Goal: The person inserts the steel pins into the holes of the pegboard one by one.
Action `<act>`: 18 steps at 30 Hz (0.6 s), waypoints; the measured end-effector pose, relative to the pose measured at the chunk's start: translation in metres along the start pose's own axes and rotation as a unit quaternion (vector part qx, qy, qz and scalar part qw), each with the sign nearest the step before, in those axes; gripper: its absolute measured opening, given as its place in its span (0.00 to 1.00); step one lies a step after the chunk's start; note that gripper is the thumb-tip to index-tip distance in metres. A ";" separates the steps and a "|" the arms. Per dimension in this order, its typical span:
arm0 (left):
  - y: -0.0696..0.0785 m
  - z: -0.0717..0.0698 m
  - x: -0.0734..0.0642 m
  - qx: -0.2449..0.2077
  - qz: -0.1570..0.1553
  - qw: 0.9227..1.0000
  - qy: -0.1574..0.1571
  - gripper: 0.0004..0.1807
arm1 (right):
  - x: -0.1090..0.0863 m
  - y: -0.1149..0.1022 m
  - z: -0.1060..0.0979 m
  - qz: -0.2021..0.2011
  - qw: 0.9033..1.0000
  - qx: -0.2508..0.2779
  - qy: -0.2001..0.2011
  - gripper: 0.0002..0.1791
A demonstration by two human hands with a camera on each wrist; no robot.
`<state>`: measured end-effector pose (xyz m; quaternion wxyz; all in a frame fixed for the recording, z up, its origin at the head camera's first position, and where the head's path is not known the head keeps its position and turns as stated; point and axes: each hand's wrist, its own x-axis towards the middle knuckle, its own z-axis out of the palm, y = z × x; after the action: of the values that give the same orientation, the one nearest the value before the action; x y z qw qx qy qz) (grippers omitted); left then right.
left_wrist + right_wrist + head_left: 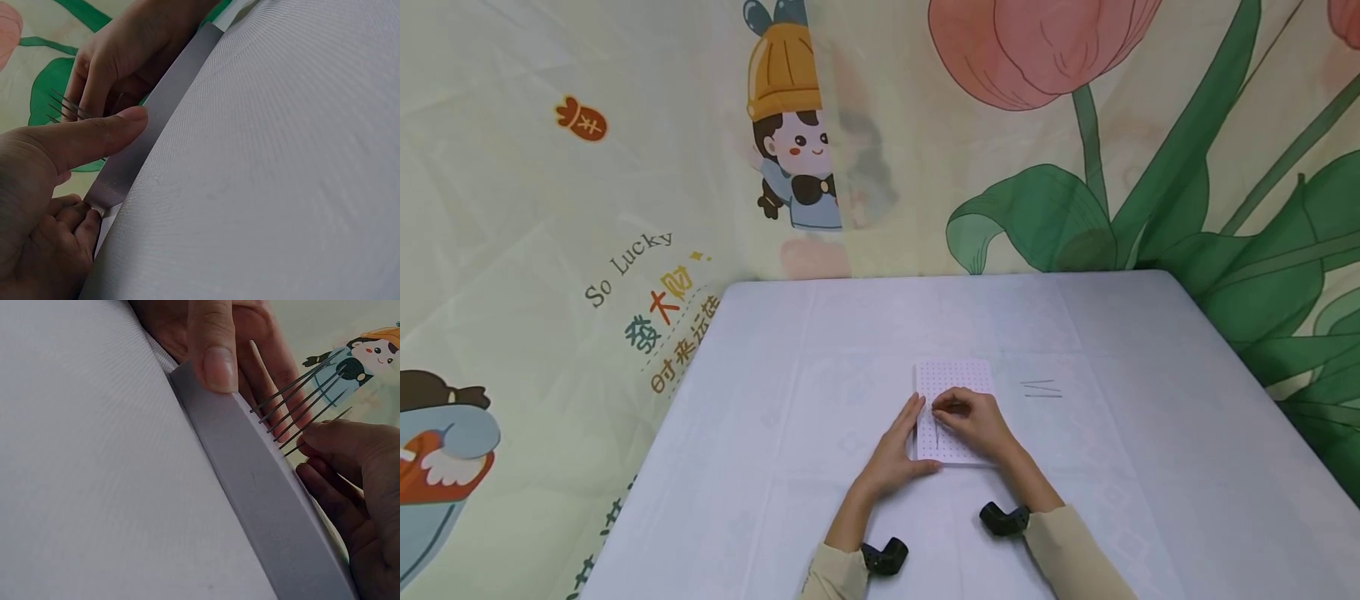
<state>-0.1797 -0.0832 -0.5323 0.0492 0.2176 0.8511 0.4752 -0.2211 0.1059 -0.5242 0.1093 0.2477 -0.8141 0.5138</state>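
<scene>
A white board point(958, 377) dotted with small holes lies flat on the table. Along its near-left part, several thin metal pins point(305, 401) stand upright in a row, clearest in the right wrist view. My right hand point(976, 423) is over the board and pinches a metal pin point(292, 450) at the end of that row between thumb and fingertips. My left hand point(889, 457) braces the board at its near-left corner. Its fingers lie extended along the left side, and its thumb point(119, 130) presses the near edge.
To the right of the board, several loose metal pins point(1043, 396) lie on the white tablecloth point(820, 375). A patterned cloth backdrop point(895, 167) hangs behind the table's far edge. Black wrist devices point(886, 557) are on both forearms.
</scene>
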 end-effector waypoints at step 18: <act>0.002 0.000 -0.001 -0.001 -0.002 1.000 0.005 0.56 | -0.009 0.014 -0.037 0.043 0.998 0.032 0.037 0.09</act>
<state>-0.1786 -0.0823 -0.5312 0.0462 0.2134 0.8516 0.4766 -0.2239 0.1461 -0.5226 0.1090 0.1967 -0.8026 0.5525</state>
